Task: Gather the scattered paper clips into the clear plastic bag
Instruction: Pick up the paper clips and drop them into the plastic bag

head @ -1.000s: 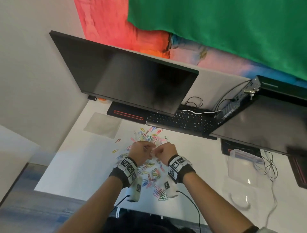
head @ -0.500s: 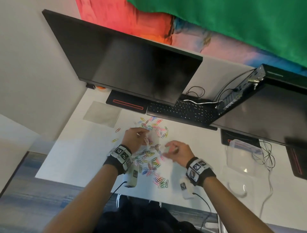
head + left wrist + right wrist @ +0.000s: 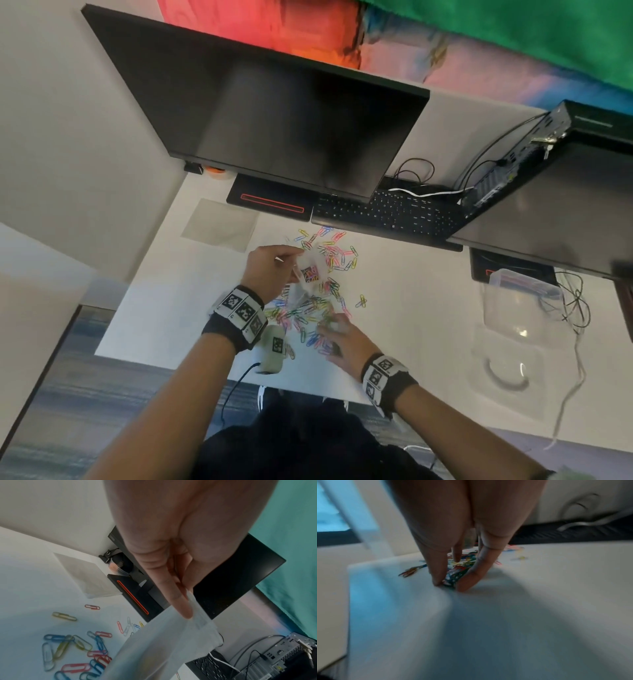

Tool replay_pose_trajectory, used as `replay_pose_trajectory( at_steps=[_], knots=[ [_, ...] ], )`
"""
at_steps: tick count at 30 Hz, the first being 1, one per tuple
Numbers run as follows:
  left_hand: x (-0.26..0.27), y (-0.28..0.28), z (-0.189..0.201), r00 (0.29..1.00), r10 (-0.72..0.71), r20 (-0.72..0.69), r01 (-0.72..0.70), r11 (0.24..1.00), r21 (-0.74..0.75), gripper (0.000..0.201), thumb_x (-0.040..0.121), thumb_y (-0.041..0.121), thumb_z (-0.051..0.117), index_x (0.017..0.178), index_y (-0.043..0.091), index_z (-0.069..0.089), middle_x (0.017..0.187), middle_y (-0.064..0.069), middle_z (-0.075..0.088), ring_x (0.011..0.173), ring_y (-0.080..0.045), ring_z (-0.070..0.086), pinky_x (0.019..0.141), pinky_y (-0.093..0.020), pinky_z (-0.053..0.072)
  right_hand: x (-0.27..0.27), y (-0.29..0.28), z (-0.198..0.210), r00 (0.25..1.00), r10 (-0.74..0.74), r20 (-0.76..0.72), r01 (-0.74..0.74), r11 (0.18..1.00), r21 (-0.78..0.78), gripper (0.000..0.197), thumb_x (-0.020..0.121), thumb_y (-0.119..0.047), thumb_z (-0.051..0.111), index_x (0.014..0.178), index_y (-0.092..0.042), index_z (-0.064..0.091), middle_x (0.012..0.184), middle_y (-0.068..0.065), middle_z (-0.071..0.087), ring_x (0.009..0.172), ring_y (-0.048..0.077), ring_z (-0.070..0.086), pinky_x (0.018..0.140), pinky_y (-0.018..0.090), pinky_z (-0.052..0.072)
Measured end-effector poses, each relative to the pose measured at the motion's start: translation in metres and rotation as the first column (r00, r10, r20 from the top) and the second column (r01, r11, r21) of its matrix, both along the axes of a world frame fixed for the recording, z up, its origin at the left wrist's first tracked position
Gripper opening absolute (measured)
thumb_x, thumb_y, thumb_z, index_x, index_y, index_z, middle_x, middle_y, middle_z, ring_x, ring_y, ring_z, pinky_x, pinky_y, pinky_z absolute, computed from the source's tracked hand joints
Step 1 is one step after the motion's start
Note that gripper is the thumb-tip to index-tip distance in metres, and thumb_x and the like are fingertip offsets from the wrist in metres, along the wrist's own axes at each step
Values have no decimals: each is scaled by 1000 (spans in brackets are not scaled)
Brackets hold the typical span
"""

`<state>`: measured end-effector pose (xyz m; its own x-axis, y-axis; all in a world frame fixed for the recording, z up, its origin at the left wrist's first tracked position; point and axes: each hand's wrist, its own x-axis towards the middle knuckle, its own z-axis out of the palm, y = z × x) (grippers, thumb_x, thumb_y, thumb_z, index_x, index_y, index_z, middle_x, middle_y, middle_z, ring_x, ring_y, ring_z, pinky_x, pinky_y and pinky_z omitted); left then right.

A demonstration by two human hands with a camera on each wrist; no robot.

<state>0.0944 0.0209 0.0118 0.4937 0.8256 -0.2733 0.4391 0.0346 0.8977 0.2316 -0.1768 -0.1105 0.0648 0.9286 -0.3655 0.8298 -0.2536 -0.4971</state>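
Observation:
Coloured paper clips lie scattered over the middle of the white desk, and more clips show in the left wrist view. My left hand holds the clear plastic bag up above the pile, pinching its top edge between thumb and fingers. A few clips sit inside the bag. My right hand is down on the near part of the pile, its thumb and fingers closing round a bunch of clips on the desk.
A black monitor hangs over the far side of the desk, with a keyboard under it. A flat clear sheet lies at far left. A clear lidded box and cables sit at right. The desk's near edge lies just under my wrists.
My hands have parted. The right hand left the bag's mouth and dropped toward me onto the near clips. The left hand stayed up, holding the bag.

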Motion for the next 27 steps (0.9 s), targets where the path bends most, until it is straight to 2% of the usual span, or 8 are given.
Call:
replay_pose_trajectory(
  at_steps=[6,8,11,13,16,19,24,27],
  knots=[
    [-14,1,-3,1000,15,-19,-15,1000,-18,23,98,7,56,102,15,76,81,-10,76,67,-20,76,72,-31,64,-6,16,-10,981,113,158,-108,993,-40,34,96,-22,46,128,-17,56,133,6,48,116,26,50,98,38,45],
    [-18,0,-5,1000,13,-27,-14,1000,-26,22,98,8,56,102,17,76,79,-8,76,67,-19,76,74,-32,64,-5,21,-9,991,68,117,-59,995,-78,36,94,-8,46,128,-9,56,134,10,49,116,28,50,100,37,44],
    [-22,-2,-7,999,11,-30,-12,1000,-19,22,98,8,56,101,16,76,77,-5,76,66,-17,75,73,-31,64,2,27,-1,984,-58,167,71,995,-74,28,94,-14,46,117,-14,63,120,9,60,108,27,59,92,38,51],
    [-24,-3,-7,1000,15,-27,-15,1000,-21,21,97,7,56,103,12,76,78,-6,76,65,-16,75,72,-31,64,11,32,8,962,-259,87,264,964,-44,21,93,-17,55,104,-12,72,107,7,68,97,20,64,86,26,54],
    [-25,-5,-9,1000,4,-24,-5,1000,-21,21,97,7,56,103,12,76,77,-6,76,65,-17,75,73,-33,64,27,37,27,748,-627,-217,616,778,-125,13,80,-13,75,92,-7,76,92,7,74,74,12,68,64,8,51],
    [-23,-7,-13,1000,-10,-19,10,1000,-17,24,97,6,55,100,15,77,73,-5,76,66,-19,75,75,-37,64,36,46,62,434,-729,-529,709,639,-298,26,75,-11,81,98,-1,74,87,11,75,73,16,73,64,14,55],
    [-17,-12,-17,999,-37,-21,36,999,-26,25,97,7,54,102,14,77,77,-7,77,71,-22,75,78,-40,64,31,72,114,272,-557,-784,623,723,-297,30,80,-8,74,107,4,69,98,14,74,89,23,72,75,21,57],
    [-12,-17,-16,999,-44,-14,43,999,-30,24,97,6,54,102,13,76,77,-7,76,72,-24,75,75,-40,64,21,85,121,281,-522,-805,587,757,-286,27,81,-6,73,106,4,69,97,13,74,90,25,72,82,28,58]
  ],
)
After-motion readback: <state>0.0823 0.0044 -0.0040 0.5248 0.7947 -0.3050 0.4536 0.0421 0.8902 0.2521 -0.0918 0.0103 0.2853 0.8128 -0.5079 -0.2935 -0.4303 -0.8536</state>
